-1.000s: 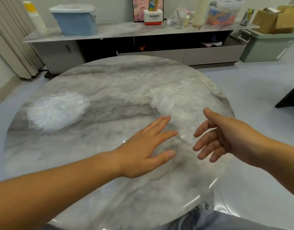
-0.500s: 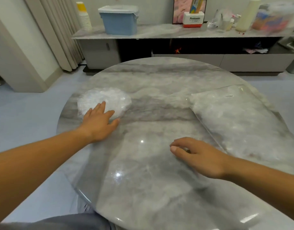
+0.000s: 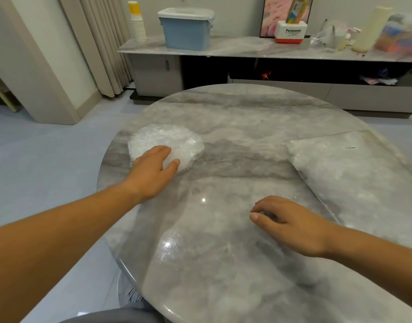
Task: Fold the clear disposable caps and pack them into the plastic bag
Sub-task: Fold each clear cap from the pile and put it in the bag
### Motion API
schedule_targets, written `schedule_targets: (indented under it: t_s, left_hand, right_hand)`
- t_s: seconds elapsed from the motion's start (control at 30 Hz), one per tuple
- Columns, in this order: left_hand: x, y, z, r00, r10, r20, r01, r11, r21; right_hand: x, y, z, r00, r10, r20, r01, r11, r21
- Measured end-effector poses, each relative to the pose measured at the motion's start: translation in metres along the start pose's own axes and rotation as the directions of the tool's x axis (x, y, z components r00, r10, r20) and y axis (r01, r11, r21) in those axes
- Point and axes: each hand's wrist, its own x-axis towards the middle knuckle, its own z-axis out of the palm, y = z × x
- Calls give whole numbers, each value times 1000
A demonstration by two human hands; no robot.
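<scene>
Left hand [image 3: 151, 174] lies on the caps [image 3: 177, 140], perhaps gripping; right hand [image 3: 291, 227] rests on the table [image 3: 246, 117].

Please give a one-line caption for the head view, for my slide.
Left hand touches the pile of clear caps; right hand loosely curled beside the plastic bag.

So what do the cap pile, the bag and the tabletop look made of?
Cap pile: thin clear plastic film, crinkled, whitish where layers stack. Bag: clear glossy plastic film, lying flat; whitish contents show through it. Tabletop: polished grey veined stone, likely marble or a marble-look slab; sharp light glints on it.
</scene>
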Motion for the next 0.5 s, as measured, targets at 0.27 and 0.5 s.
schedule_targets:
  t_s: [0.27,0.5]
  left_hand:
    - [-57,38,0,877,475,-65,-465,876,130]
    - [-131,73,57,589,741,323,-785,619,10]
  right_hand:
    - [-24,-9,-13,988,43,-147,-24,992,126]
    - [-65,-7,0,906,-342,-251,311,938,-154]
